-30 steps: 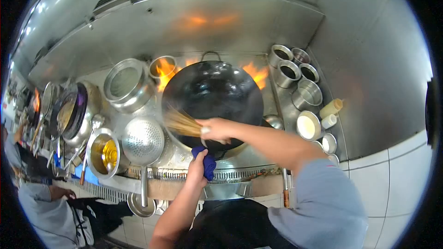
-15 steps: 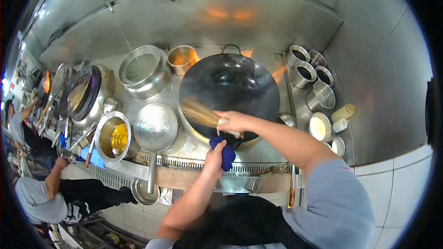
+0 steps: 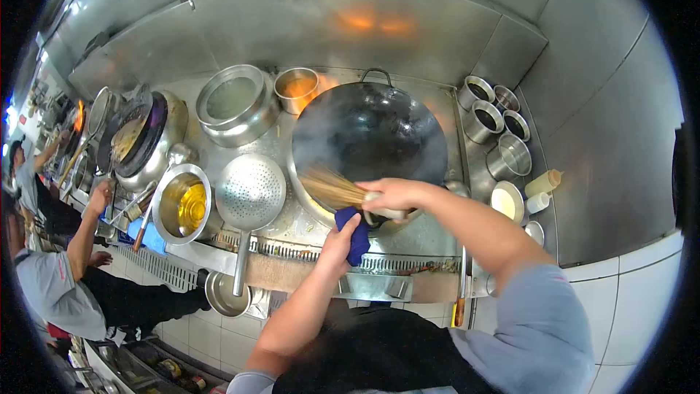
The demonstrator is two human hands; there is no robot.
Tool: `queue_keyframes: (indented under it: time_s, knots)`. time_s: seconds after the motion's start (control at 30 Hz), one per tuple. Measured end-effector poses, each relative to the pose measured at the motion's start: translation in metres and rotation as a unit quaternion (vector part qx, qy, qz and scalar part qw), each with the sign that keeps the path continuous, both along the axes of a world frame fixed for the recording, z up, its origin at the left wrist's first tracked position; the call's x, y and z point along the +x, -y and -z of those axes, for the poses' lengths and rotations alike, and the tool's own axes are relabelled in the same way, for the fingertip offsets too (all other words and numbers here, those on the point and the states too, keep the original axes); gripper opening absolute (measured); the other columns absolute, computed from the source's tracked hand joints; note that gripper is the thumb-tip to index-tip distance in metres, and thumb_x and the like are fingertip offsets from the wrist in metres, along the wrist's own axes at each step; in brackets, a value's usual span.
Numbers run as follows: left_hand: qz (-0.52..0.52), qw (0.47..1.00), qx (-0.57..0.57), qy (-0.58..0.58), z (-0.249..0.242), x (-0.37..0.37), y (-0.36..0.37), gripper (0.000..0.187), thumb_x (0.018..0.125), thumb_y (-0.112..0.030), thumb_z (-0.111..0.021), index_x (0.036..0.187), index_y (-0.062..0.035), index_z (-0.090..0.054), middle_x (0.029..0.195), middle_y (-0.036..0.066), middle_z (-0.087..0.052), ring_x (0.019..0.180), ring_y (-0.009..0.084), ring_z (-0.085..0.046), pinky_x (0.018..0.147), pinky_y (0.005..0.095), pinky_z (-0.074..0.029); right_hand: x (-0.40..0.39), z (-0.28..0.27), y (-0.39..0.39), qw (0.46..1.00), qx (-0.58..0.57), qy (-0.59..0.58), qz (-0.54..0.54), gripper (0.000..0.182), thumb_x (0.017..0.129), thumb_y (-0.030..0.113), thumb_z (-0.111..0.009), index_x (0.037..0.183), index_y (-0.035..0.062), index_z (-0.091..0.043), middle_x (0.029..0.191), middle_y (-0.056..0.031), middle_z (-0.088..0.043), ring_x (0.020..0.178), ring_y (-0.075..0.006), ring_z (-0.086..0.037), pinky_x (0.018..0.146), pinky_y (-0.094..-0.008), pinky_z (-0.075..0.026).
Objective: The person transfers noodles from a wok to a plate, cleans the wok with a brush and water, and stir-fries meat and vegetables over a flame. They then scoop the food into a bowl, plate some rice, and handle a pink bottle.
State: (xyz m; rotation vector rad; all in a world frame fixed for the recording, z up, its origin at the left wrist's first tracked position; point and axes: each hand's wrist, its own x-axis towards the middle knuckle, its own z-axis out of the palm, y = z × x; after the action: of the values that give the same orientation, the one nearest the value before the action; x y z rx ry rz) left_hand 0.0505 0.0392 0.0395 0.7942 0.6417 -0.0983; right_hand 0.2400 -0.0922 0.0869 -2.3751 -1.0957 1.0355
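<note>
While the right hand has its fingers closed around the handle of a bamboo brush, the bristles point left over the near left part of a dark wok, centre of the frame, slightly blurred. Left hand, below it, has its fingers closed on a bunched purple cloth at the wok's near rim. Thin smoke over the wok; loop handle upright at its far rim. Left of the wok: a perforated skimmer, its handle toward the bottom, and next to it a steel pot of yellow liquid. Farther up, a lidless pot of cloudy liquid, a small pot with an orange glow just beside it. Right side: steel cups, some holding dark liquid, and a yellowish bottle. Another person at lower left, one arm raised.
</note>
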Motion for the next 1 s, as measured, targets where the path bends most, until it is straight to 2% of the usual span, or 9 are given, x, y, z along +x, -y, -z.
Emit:
queue_keyframes:
  time_s: [0.07, 0.17, 0.27, 0.33, 0.43, 0.47, 0.67, 0.77, 1.0]
  knots:
    - [0.008, 0.999, 0.035, 0.011, 0.005, -0.025, -0.006, 0.046, 0.086, -0.033, -0.068, 0.115, -0.0001, -0.053, 0.090, 0.005, -0.061, 0.072, 0.0138, -0.059, 0.063, 0.0290, -0.050, -0.005, -0.065, 0.032, 0.982, -0.142, -0.116, 0.040, 0.069, 0.084, 0.045, -0.065, 0.144, 0.0357, -0.033, 0.124, -0.0128, -0.058, 0.104, -0.0250, -0.058, 0.066, -0.0374, -0.056]
    - [0.067, 0.944, 0.321, -0.020, 0.044, -0.065, -0.035, 0.047, 0.082, -0.031, -0.073, 0.110, 0.0031, -0.057, 0.095, 0.010, -0.066, 0.083, 0.0167, -0.062, 0.075, 0.0328, -0.051, 0.058, -0.067, 0.106, 0.897, -0.279, 0.299, 0.171, 0.043, 0.085, 0.030, -0.056, 0.127, 0.0190, -0.052, 0.109, -0.0215, -0.064, 0.096, -0.0346, -0.064, 0.074, -0.0448, -0.053]
    - [0.088, 0.815, 0.570, -0.056, 0.045, -0.103, -0.057, 0.042, 0.079, -0.033, -0.071, 0.102, 0.0008, -0.058, 0.090, 0.024, -0.064, 0.082, 0.0374, -0.064, 0.073, 0.0427, -0.050, 0.042, -0.071, 0.152, 0.819, 0.010, 0.397, 0.413, 0.061, 0.087, 0.027, -0.053, 0.142, 0.0153, -0.032, 0.096, -0.0245, -0.065, 0.087, -0.0380, -0.064, 0.073, -0.0470, -0.051]
    - [0.111, 0.735, 0.663, -0.090, 0.065, -0.120, -0.067, 0.043, 0.078, -0.034, -0.071, 0.101, -0.0002, -0.057, 0.091, 0.023, -0.064, 0.081, 0.0387, -0.064, 0.073, 0.0443, -0.051, -0.008, -0.070, 0.155, 0.799, 0.228, 0.154, 0.534, 0.075, 0.084, 0.018, -0.054, 0.150, 0.0187, -0.017, 0.102, -0.0195, -0.064, 0.084, -0.0294, -0.065, 0.070, -0.0409, -0.052]
    - [0.189, 0.608, 0.757, -0.146, 0.093, -0.128, -0.077, 0.045, 0.077, -0.039, -0.069, 0.100, -0.0030, -0.056, 0.093, 0.021, -0.061, 0.081, 0.0396, -0.063, 0.072, 0.0480, -0.051, -0.090, 0.035, 0.171, 0.789, 0.284, 0.135, 0.529, 0.082, 0.080, 0.001, -0.053, 0.150, 0.0111, -0.012, 0.141, -0.0200, -0.041, 0.121, -0.0312, -0.050, 0.097, -0.0383, -0.042]
    - [0.174, 0.592, 0.774, -0.143, 0.093, -0.126, -0.074, 0.045, 0.077, -0.040, -0.068, 0.100, -0.0035, -0.057, 0.093, 0.021, -0.061, 0.081, 0.0393, -0.063, 0.072, 0.0480, -0.051, -0.122, 0.058, 0.163, 0.784, 0.224, 0.434, 0.382, 0.084, 0.082, 0.001, -0.053, 0.151, 0.0123, -0.006, 0.122, -0.0209, -0.057, 0.099, -0.0339, -0.062, 0.085, -0.0427, -0.048]
    - [0.230, 0.532, 0.783, -0.225, 0.060, -0.120, -0.057, 0.048, 0.075, -0.039, -0.068, 0.106, -0.0051, -0.058, 0.110, 0.023, -0.052, 0.103, 0.0419, -0.050, 0.090, 0.0512, -0.041, -0.199, 0.049, 0.141, 0.914, -0.158, -0.071, 0.366, 0.077, 0.086, 0.032, -0.056, 0.149, 0.0099, -0.016, 0.132, -0.0300, -0.045, 0.113, -0.0430, -0.053, 0.093, -0.0462, -0.044]
    - [0.091, 0.480, 0.870, -0.070, 0.028, -0.133, -0.041, 0.040, 0.075, -0.031, -0.070, 0.103, -0.0049, -0.058, 0.108, 0.022, -0.052, 0.100, 0.0408, -0.050, 0.087, 0.0493, -0.042, -0.206, 0.091, 0.183, 0.933, -0.080, 0.097, 0.336, 0.074, 0.087, 0.042, -0.052, 0.146, 0.0087, -0.023, 0.126, -0.0309, -0.048, 0.104, -0.0420, -0.058, 0.083, -0.0487, -0.049]
    - [0.323, 0.722, 0.604, -0.096, 0.104, -0.222, 0.023, 0.020, 0.084, -0.021, -0.062, 0.085, -0.0010, -0.062, 0.079, 0.020, -0.065, 0.077, 0.0360, -0.064, 0.070, 0.0443, -0.050, -0.269, 0.093, 0.257, 0.888, -0.086, 0.130, 0.433, 0.038, 0.075, 0.021, -0.072, 0.096, 0.0032, -0.046, 0.092, -0.0179, -0.054, 0.083, -0.0380, -0.057, 0.074, -0.0458, -0.049]
